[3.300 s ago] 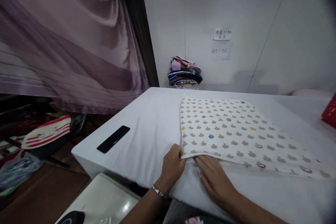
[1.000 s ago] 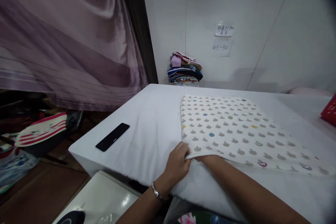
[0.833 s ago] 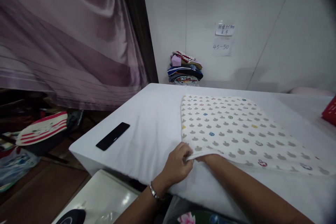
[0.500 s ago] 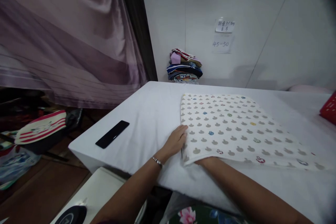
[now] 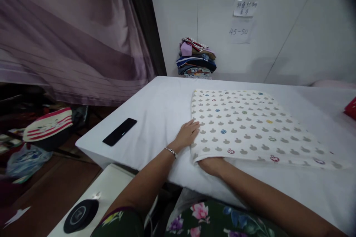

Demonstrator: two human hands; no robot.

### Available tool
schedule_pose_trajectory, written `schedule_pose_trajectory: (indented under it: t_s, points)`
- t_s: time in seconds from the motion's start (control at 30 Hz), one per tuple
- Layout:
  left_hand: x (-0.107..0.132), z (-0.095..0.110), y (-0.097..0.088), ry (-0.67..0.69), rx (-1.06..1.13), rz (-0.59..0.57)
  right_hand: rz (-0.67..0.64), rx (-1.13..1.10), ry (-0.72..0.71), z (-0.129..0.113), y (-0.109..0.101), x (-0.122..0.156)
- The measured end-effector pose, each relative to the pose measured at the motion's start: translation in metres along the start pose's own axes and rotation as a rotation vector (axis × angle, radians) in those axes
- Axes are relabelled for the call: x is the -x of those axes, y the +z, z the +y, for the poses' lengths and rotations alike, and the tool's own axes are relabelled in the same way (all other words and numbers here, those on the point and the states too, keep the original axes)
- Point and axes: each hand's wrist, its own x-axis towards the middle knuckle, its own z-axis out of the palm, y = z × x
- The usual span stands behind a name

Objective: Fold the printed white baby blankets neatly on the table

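Observation:
A white cloth (image 5: 236, 129) printed with grey rabbit heads and a few coloured ones lies folded flat on the table. My left hand (image 5: 188, 133) rests at its left edge, fingers stretched out with their tips on the fabric. From the near side, my right hand (image 5: 213, 165) reaches in beneath the cloth's front left corner. Its fingers are hidden under the fabric, so I cannot see whether they grip anything.
The table (image 5: 155, 118) has a white cover. A black phone (image 5: 120, 132) lies on its left part. At the back stands a stack of folded fabrics (image 5: 196, 59). Something red (image 5: 350, 109) sits at the right edge. A white surface with a round black device (image 5: 81, 216) is at lower left.
My right hand has slid a little left under the cloth's near corner, showing more of its back. The left hand stays at the left edge. The whole view has tilted downward slightly.

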Motion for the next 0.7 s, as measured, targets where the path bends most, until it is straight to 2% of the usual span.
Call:
schedule_pose_trajectory:
  t_s: [0.1,0.2,0.4,0.6,0.7]
  points:
    - [0.0,0.0,0.0,0.009,-0.028,-0.002,-0.079,0.076,0.055,-0.01,-0.005,0.009]
    - [0.001,0.0,0.0,0.021,-0.045,-0.002,-0.105,0.134,0.115,-0.019,-0.008,0.016]
    - [0.0,0.0,-0.001,0.026,-0.067,-0.007,-0.227,0.173,0.107,-0.029,-0.004,0.03]
    - [0.001,0.001,-0.002,0.043,-0.072,-0.001,-0.197,0.124,-0.061,-0.026,0.006,0.046]
    - [0.001,0.0,-0.002,0.043,-0.068,0.009,-0.221,0.079,-0.232,-0.015,0.02,0.055]
